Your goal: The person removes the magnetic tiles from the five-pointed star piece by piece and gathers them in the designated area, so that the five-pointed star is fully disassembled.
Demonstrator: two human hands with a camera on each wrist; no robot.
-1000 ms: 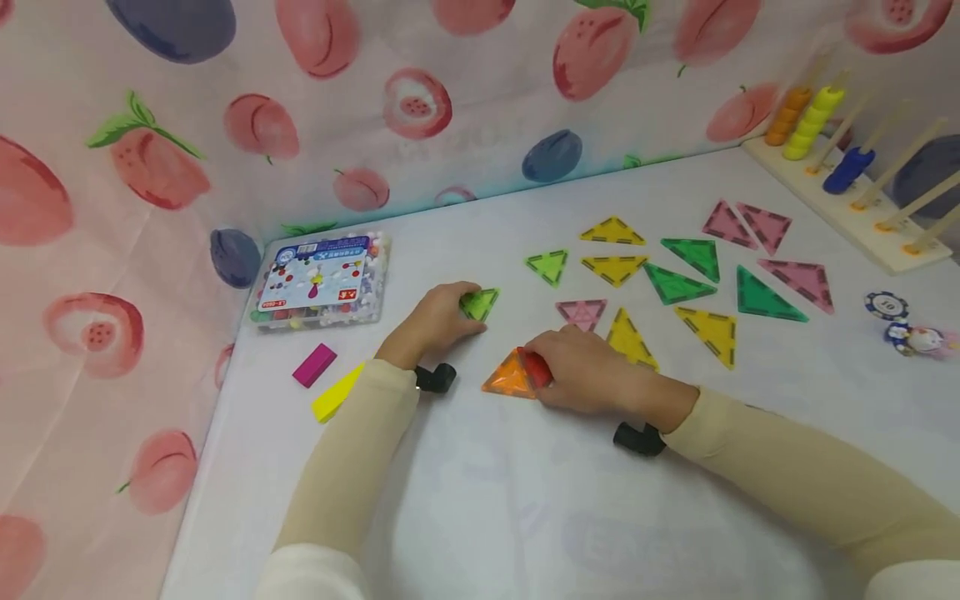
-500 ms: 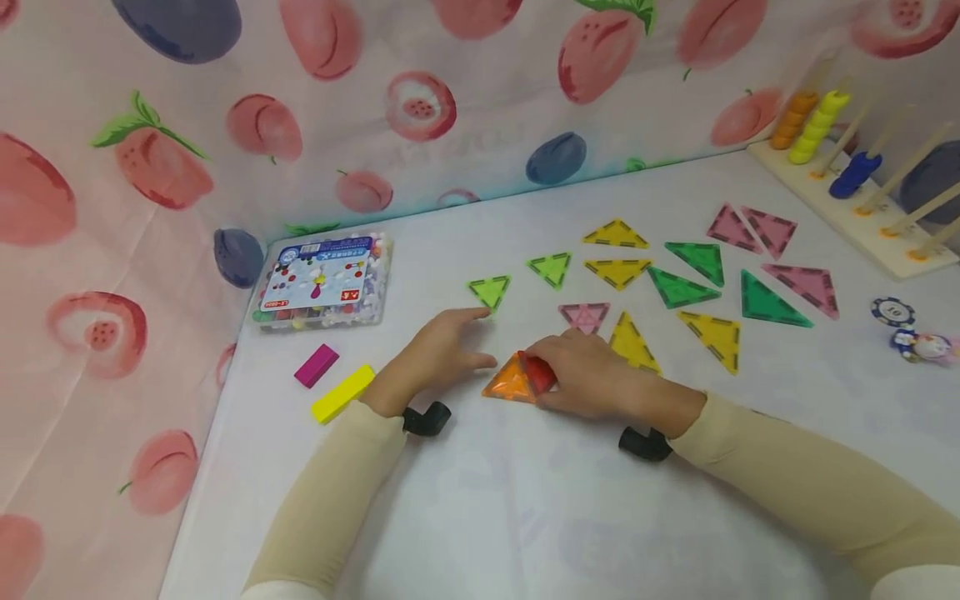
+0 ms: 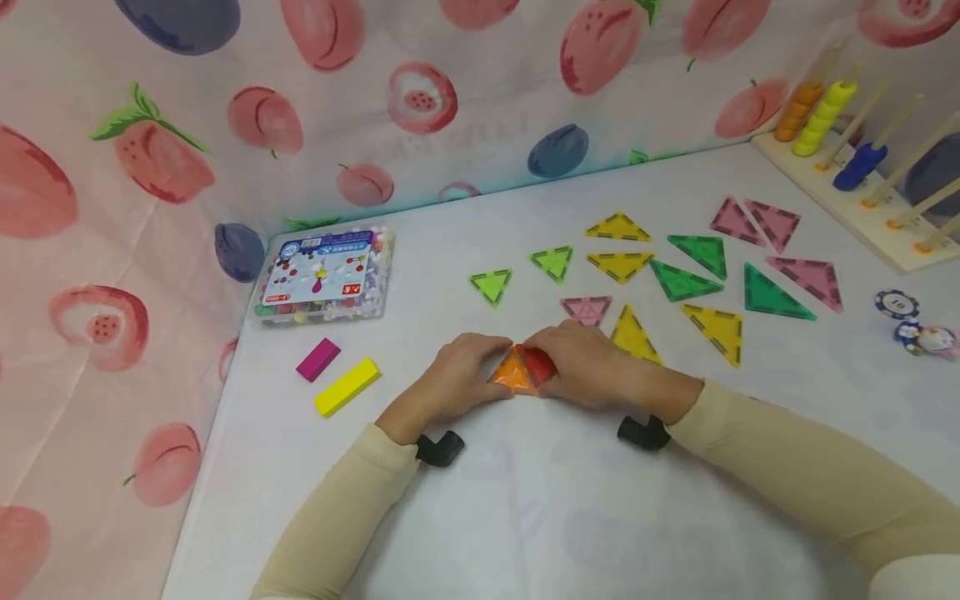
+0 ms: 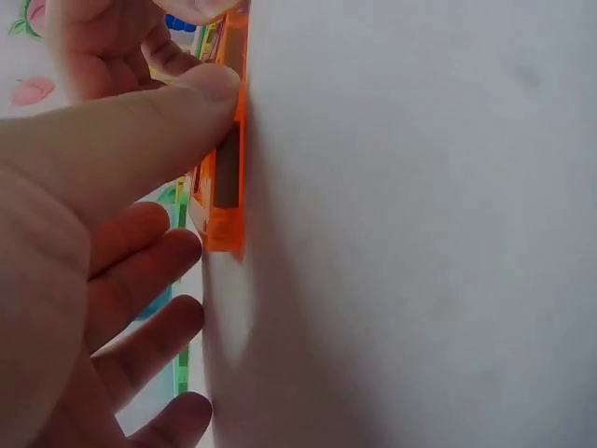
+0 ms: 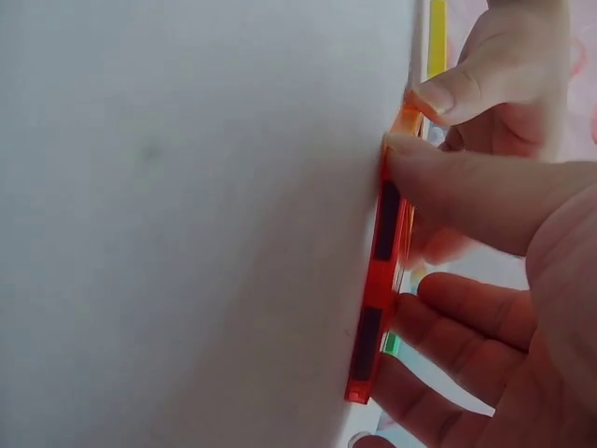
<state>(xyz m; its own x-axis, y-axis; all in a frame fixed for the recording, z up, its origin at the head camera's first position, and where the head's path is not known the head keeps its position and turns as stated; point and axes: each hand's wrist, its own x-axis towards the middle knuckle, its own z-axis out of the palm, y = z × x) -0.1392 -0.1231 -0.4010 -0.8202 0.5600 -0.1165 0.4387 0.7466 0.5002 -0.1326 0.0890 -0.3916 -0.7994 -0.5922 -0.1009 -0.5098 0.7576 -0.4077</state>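
Observation:
An orange triangle magnetic tile (image 3: 513, 372) lies flat on the white table, edge to edge with a red triangle magnetic tile (image 3: 538, 364). My left hand (image 3: 455, 377) pinches the orange tile, thumb at its near edge and index finger at its top corner. From the other side, my right hand (image 3: 588, 364) grips the red tile and covers part of it. In the left wrist view the thumb presses on the side of the orange tile (image 4: 227, 168). The right wrist view shows the thumb on the edge of the red tile (image 5: 373, 308), fingers beyond it.
Behind lie light green (image 3: 491, 286), pink (image 3: 587, 310), yellow (image 3: 633, 335) and dark green (image 3: 772, 295) triangle tiles. At left are a bead box (image 3: 318, 275), a purple block (image 3: 318, 359) and a yellow block (image 3: 347, 387). A peg abacus (image 3: 847, 192) stands back right.
My left hand has let go of a light green tile, which now lies left of the other one, and moved down and right to the orange tile. My right hand stays at the red tile.

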